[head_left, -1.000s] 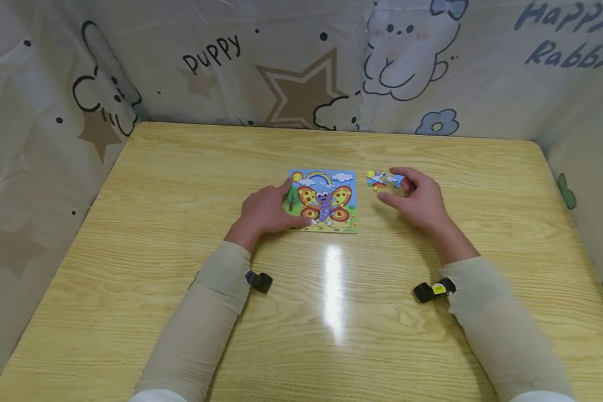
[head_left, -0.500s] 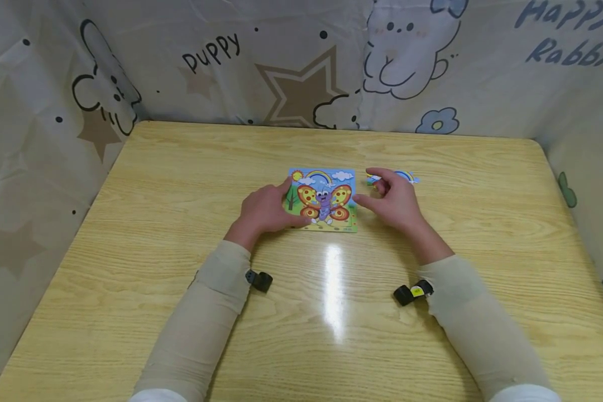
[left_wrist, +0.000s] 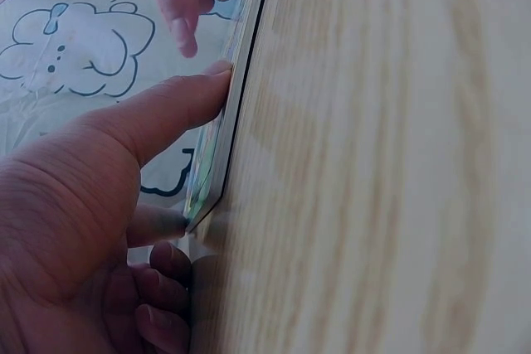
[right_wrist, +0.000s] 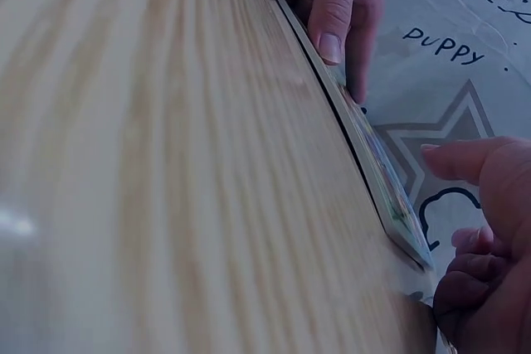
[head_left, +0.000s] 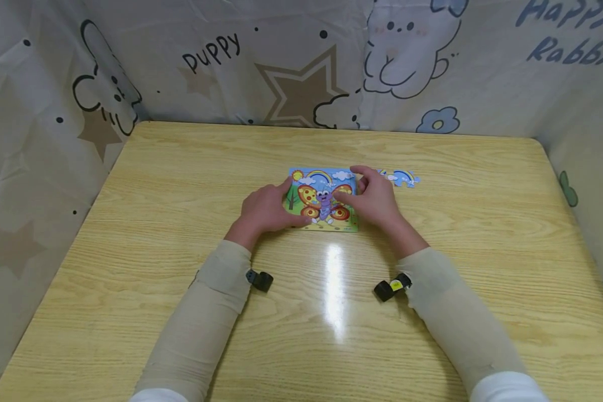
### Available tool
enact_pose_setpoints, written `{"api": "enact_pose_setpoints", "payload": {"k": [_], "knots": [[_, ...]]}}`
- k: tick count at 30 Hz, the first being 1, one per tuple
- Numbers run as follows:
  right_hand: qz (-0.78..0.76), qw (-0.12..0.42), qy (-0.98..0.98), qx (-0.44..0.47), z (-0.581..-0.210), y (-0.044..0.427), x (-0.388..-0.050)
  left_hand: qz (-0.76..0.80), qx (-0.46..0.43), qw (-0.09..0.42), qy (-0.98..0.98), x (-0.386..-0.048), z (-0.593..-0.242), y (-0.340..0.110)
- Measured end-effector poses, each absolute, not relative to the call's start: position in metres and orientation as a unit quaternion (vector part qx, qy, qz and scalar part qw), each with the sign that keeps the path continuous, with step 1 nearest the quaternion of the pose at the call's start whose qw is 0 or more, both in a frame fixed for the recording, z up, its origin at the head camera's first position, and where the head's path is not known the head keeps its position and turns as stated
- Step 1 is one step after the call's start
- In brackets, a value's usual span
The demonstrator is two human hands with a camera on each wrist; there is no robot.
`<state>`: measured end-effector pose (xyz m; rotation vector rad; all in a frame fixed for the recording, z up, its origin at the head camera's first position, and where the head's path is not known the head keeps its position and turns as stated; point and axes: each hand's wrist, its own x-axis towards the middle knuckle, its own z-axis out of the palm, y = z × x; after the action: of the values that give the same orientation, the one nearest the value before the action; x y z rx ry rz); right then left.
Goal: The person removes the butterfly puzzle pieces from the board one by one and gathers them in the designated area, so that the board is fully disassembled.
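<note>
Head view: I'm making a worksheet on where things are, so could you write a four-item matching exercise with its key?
1. Left hand
2. Right hand
3. Loose puzzle pieces
4. Table

A. Printed with a rainbow, to the right of the butterfly puzzle
B. Yellowish, with wood grain
C. At the puzzle's right side
D. At the puzzle's left side

Pairs: 1-D, 2-C, 3-A, 4-B
</note>
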<state>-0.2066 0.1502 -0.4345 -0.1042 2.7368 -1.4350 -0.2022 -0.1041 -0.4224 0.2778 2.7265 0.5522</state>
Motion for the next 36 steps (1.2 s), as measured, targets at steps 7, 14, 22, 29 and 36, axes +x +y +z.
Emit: {"api": "enact_pose_setpoints", "payload": {"k": [7, 14, 22, 29, 36], "knots": [[-0.426, 0.036, 0.903, -0.029, -0.438, 0.1468, -0.2104, 0.191, 0.1, 0.172, 0.961, -0.2031, -0.4246, -0.1047], [-0.401, 0.049, 0.914, -0.023, -0.4407, 0.146, -0.2128, 0.189, 0.098, 0.174, 0.961, -0.2031, -0.425, -0.105], [-0.401, 0.066, 0.914, -0.017, -0.4364, 0.1468, -0.2129, 0.194, 0.1, 0.176, 0.96, -0.2038, -0.4245, -0.1053], [-0.414, 0.078, 0.907, -0.001, -0.4352, 0.1465, -0.2153, 0.197, 0.1, 0.176, 0.959, -0.2028, -0.4232, -0.1052], [-0.426, 0.075, 0.901, 0.006, -0.4365, 0.1455, -0.2168, 0.196, 0.098, 0.177, 0.959, -0.202, -0.4227, -0.105]]}}
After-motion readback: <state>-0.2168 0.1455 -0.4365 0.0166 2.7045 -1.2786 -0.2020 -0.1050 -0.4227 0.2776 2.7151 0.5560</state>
